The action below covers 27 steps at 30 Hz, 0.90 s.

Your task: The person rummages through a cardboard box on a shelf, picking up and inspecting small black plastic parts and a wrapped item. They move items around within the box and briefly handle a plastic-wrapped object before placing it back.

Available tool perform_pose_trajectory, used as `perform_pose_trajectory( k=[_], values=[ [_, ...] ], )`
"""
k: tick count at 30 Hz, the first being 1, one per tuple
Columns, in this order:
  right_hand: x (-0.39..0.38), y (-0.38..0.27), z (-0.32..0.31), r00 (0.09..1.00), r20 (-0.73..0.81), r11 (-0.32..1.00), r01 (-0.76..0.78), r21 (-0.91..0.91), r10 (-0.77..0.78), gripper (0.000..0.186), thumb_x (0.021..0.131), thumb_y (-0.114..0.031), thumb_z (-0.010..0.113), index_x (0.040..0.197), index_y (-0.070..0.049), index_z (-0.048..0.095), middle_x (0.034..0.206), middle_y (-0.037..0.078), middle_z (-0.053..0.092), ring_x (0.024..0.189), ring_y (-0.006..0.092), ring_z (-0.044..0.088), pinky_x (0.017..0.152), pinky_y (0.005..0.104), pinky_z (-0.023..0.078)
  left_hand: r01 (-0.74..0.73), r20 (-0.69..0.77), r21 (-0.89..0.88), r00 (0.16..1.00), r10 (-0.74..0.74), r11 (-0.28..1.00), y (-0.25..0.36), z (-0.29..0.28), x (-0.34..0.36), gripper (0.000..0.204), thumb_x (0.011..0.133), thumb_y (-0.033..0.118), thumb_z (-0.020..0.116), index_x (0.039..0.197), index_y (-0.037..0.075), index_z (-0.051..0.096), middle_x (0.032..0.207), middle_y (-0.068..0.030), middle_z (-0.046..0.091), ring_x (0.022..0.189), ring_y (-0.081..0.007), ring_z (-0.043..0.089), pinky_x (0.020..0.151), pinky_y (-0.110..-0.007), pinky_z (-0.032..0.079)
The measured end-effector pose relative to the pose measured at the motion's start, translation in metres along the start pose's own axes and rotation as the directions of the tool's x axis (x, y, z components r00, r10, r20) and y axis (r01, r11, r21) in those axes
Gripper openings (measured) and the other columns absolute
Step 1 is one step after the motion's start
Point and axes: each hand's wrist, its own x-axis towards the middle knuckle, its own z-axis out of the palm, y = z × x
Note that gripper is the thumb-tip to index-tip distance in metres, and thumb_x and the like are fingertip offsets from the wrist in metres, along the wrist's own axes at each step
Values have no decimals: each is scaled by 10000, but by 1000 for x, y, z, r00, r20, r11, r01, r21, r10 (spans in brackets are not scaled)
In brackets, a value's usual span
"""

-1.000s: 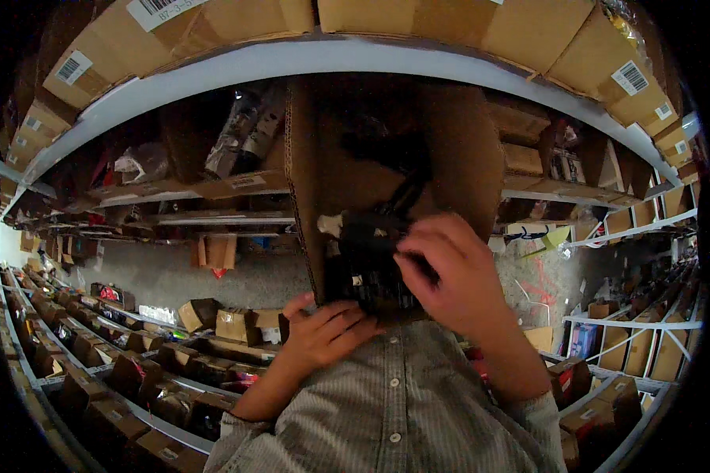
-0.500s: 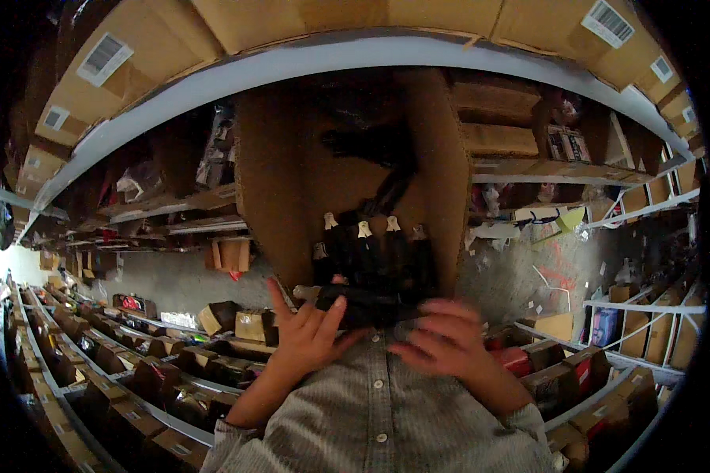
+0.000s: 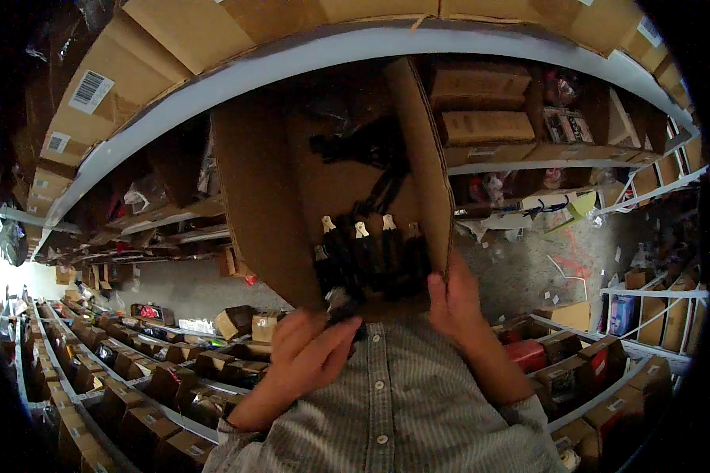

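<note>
An open cardboard box (image 3: 252,181) stands half drawn toward me from a shelf. Inside, several slim black items (image 3: 363,256) with pale tabs lie side by side at the near end, their kind too dark to tell. More loose black pieces (image 3: 363,150) lie deeper in. My left hand (image 3: 304,351) pinches one black item (image 3: 341,303) with a pale, shiny end at the box's near left corner. On the right, my right hand (image 3: 456,303) grips the near end of the box's side wall, thumb inside and fingers outside.
A grey shelf beam (image 3: 355,47) curves above the box, carrying closed cartons (image 3: 244,31). Stacked cartons (image 3: 485,126) stand to the right on the same level. Behind me run shelves of open bins (image 3: 158,386). Paper scraps litter the grey floor (image 3: 513,268).
Both hands were at a long black item before the box. My right hand has left it and taken the box's right wall. The left hand's item now lies at the near left corner.
</note>
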Motion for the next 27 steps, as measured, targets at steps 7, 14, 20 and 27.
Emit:
perform_pose_trajectory(
  k=[7,14,20,27],
  values=[
    [12,-4,-9,985,-60,985,158,-67,-162,625,1014,-332,453,1491,40,295,1447,299,426,1264,493,488,1051,496,422,567,206,-408,821,-533,716,4,50,64,324,875,72,700,1179,16,604,977,-152,692,845,-292,678,761,-362,541],
    [8,-4,-8,994,-17,994,111,-9,-111,639,1009,-348,467,1488,42,300,1422,321,442,1262,498,489,1056,483,419,617,319,-356,786,-529,702,-36,104,74,352,859,142,703,1176,15,615,923,-155,702,811,-255,696,743,-366,538],
    [10,-6,-9,996,-11,996,91,-20,-92,633,1009,-347,470,1471,58,322,1426,319,441,1275,489,484,1066,480,409,625,377,-348,776,-506,698,-42,123,73,286,831,147,724,1075,4,674,883,-173,707,837,-295,699,745,-393,535],
    [12,-2,-11,999,27,999,39,-5,-39,624,1007,-338,472,1471,51,323,1435,305,440,1298,481,464,1087,478,385,581,337,-253,802,-493,774,-43,128,79,320,819,136,745,1085,-23,668,961,-206,711,867,-331,709,753,-407,544]
  ],
)
